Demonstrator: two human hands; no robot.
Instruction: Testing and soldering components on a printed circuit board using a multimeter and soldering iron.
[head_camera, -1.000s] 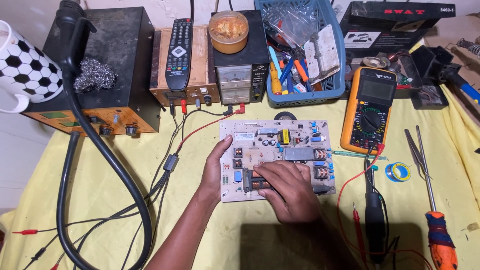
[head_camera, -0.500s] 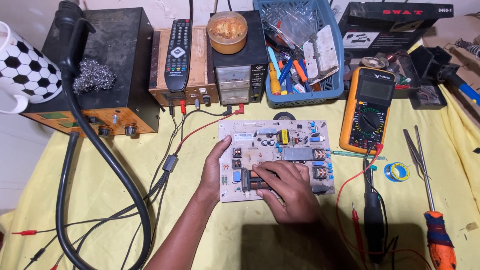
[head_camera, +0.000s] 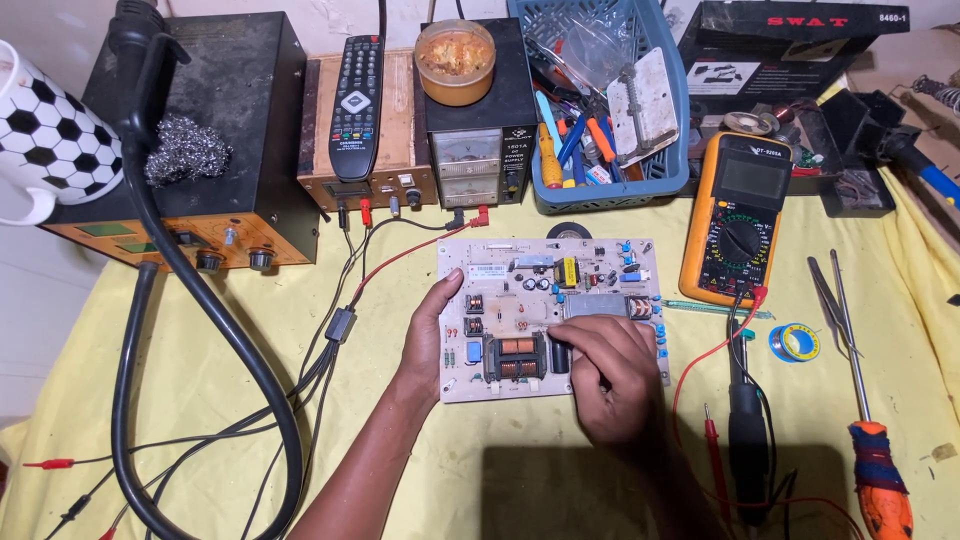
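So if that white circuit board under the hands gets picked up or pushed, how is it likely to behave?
The circuit board looks like a flat, rigid panel, so it probably stays stiff when lifted. Lying flat on the yellow cloth, it would likely slide, not tip or roll. Its raised parts look delicate; the left hand at its edge seems the safer grip.

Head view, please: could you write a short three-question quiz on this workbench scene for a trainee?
1. True or false: the left hand rests on the left edge of the circuit board.
2. What lies on the brown box? A) remote control B) multimeter C) tweezers
3. Which hand's fingers press on the board's middle?

Key:
1. True.
2. A; the multimeter and tweezers lie on the yellow cloth.
3. The right hand.
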